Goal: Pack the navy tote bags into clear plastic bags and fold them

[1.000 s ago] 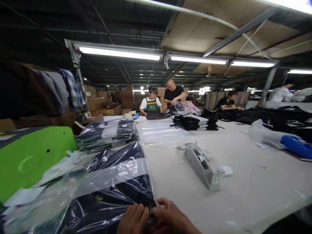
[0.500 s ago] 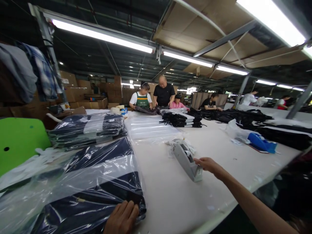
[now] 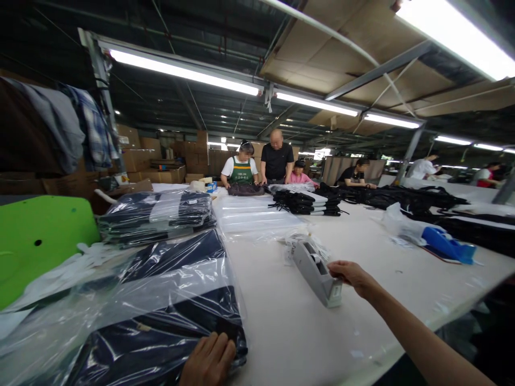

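Note:
My left hand [image 3: 209,360] lies flat, fingers stretched, on the near corner of a dark folded garment in a clear plastic bag [image 3: 161,311] on the white table [image 3: 306,332]. My right hand [image 3: 351,274] reaches out to the front end of a grey tape dispenser [image 3: 317,272], its fingers curled at the cutter end. Whether a piece of tape is pinched there is too small to see.
A stack of bagged dark garments [image 3: 156,215] and a pile of clear bags [image 3: 257,217] lie beyond. A green chair back [image 3: 36,241] stands at left. Black folded garments [image 3: 309,202], a blue dispenser [image 3: 446,245], and several people [image 3: 277,161] are at the far end.
A second ago both hands were together on the bag's near corner. The right hand then reached out to the tape dispenser; the left stayed on the bag.

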A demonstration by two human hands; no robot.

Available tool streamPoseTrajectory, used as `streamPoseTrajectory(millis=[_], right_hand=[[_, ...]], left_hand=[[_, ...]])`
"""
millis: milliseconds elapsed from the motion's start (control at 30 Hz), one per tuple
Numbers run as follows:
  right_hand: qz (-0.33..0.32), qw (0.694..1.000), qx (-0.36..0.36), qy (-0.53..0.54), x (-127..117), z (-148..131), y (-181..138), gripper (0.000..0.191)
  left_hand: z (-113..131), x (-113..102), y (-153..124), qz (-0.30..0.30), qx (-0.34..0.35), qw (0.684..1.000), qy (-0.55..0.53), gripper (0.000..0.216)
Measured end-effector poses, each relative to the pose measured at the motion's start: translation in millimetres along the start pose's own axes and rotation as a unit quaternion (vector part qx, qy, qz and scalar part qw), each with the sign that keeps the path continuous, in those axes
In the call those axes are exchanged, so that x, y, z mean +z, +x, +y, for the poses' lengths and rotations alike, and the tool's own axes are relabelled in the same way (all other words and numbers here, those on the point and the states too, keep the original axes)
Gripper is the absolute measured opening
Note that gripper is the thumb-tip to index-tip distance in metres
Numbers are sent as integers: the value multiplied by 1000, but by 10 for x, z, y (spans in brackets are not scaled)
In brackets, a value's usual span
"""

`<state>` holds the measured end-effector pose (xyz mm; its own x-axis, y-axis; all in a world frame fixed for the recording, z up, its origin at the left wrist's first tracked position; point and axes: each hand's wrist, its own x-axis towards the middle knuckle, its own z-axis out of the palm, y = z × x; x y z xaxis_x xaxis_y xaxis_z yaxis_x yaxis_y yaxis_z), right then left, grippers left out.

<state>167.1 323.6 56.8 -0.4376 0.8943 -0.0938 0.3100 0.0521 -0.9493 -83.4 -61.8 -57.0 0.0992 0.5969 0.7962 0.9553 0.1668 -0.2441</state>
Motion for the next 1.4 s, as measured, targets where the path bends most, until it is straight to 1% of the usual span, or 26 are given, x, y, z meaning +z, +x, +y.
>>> streamPoseTrajectory(millis=[133, 233, 367, 467, 533, 600, 733, 767, 833, 900, 933, 1000, 1100, 1167, 1233, 1300, 1400], right_hand=[[37, 999, -4, 28, -79, -62, -99, 30], [55, 995, 14, 80, -162, -13, -246, 28], [53, 978, 89, 180, -186, 237, -503, 26], [56, 965, 133, 220, -144, 433, -629, 26], [58, 958, 149, 237, -102, 522, -646, 25], [64, 963, 142, 219, -61, 579, -615, 25], [71, 986, 102, 110, -64, 664, -517, 25], [71, 990, 95, 74, -83, 683, -509, 24], [78, 993, 86, 12, -107, 710, -540, 24], [86, 993, 86, -7, -49, 696, -646, 27], [81, 993, 88, 11, 32, 668, -733, 30], [46, 993, 87, 71, 313, 560, -976, 37], [-52, 987, 50, 144, 953, 286, -1457, 40], [-115, 981, 20, 157, 1409, 80, -1761, 35], [-158, 973, -1, 171, 1796, -79, -1974, 32], [-176, 966, -11, 188, 2069, -158, -2082, 30], [-159, 963, 1, 219, 2280, -134, -2104, 31]], left_hand=[[6, -8, 3, -16, 2, 1000, 0, 34], [10, 8, -30, -24, -4, 1000, 1, 37], [14, 37, -92, -31, -11, 999, -4, 38], [14, 29, -104, -41, -19, 999, -8, 38], [11, 12, -85, -46, -20, 999, -11, 38], [9, -12, -48, -46, -20, 999, -11, 37], [28, -89, 48, -44, -24, 999, -14, 36], [38, -119, 71, -54, -28, 998, -20, 36], [59, -188, 112, -93, -40, 994, -38, 35], [67, -253, 145, -140, -52, 987, -59, 32], [64, -279, 158, -159, -57, 983, -70, 30], [51, -312, 178, -178, -65, 978, -88, 26], [40, -331, 210, -175, -76, 977, -99, 22], [48, -334, 238, -168, -83, 978, -95, 20], [61, -330, 267, -160, -89, 979, -89, 18], [73, -318, 290, -149, -96, 981, -84, 15], [86, -295, 313, -145, -104, 981, -79, 9]])
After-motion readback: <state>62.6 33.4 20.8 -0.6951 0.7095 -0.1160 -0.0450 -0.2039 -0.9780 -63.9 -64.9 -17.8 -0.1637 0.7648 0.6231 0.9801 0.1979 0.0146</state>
